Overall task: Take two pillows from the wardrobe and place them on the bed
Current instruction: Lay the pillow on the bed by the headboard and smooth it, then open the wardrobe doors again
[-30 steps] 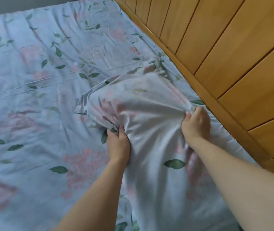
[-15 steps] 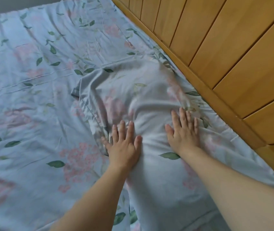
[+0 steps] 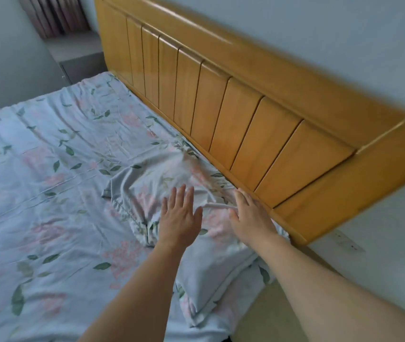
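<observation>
A pillow (image 3: 211, 267) in a pale blue case with pink flowers and green leaves lies on the bed (image 3: 36, 193) beside the wooden headboard (image 3: 245, 124). Its cover matches the sheet and is rumpled at the far end. My left hand (image 3: 180, 218) hovers flat over the pillow's middle, fingers spread, holding nothing. My right hand (image 3: 250, 218) is open too, over the pillow's right edge, next to the headboard's base. Only this one pillow is in view, and no wardrobe.
A grey bedside cabinet (image 3: 78, 55) stands at the far corner under a dark curtain (image 3: 53, 13). A white wall runs behind the headboard. Bare floor (image 3: 270, 317) shows at the bed's near right edge.
Both hands let go of the pillow's bunched cover, pressed flat on it, and now lift off with spread fingers. The view has pulled back and up, showing the whole headboard.
</observation>
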The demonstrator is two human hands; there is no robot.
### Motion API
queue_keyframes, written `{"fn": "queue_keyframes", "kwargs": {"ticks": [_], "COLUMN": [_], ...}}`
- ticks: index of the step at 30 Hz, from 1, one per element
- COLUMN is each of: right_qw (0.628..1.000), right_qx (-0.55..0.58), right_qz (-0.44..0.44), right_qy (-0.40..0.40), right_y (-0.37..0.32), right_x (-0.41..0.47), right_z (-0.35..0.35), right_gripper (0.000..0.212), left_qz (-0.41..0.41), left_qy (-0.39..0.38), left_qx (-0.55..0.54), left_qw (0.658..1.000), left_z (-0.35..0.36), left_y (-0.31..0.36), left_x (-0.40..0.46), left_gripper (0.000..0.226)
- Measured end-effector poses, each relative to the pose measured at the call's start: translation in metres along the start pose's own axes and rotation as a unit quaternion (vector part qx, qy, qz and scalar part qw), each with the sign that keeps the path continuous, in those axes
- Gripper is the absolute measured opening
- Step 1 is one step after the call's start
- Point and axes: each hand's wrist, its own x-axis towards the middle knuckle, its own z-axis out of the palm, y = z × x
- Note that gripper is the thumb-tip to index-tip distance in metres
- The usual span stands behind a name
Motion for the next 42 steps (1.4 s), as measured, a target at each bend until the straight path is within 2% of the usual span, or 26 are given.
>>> {"fn": "queue_keyframes", "kwargs": {"ticks": [5, 9, 19, 25, 33, 39, 42], "right_qw": [0.996, 0.983, 0.919, 0.849, 0.777, 0.658, 0.619], "right_qx": [0.036, 0.044, 0.056, -0.017, 0.015, -0.028, -0.046], "right_qz": [0.065, 0.133, 0.261, 0.37, 0.416, 0.411, 0.41], "right_qy": [0.043, 0.12, 0.289, 0.378, 0.471, 0.63, 0.668], "right_y": [0.006, 0.033, 0.122, 0.187, 0.232, 0.247, 0.253], "right_x": [-0.101, -0.17, -0.358, -0.494, -0.607, -0.655, -0.677], "right_z": [-0.09, -0.141, -0.231, -0.278, -0.338, -0.379, -0.405], "right_gripper": [0.056, 0.055, 0.051, 0.047, 0.048, 0.042, 0.041], "left_qz": [0.122, 0.234, 0.454, 0.575, 0.706, 0.773, 0.792], "left_qy": [0.005, 0.005, 0.005, 0.014, 0.019, -0.032, -0.077], "left_qx": [-0.029, -0.02, -0.017, -0.062, -0.105, -0.105, -0.106], "left_qw": [0.992, 0.972, 0.891, 0.816, 0.7, 0.624, 0.596], "left_z": [-0.072, -0.102, -0.129, -0.132, -0.152, -0.155, -0.148], "left_y": [0.086, 0.154, 0.362, 0.504, 0.666, 0.761, 0.794], "left_x": [-0.039, -0.054, -0.127, -0.206, -0.286, -0.316, -0.332], "left_gripper": [0.063, 0.063, 0.063, 0.062, 0.061, 0.056, 0.054]}}
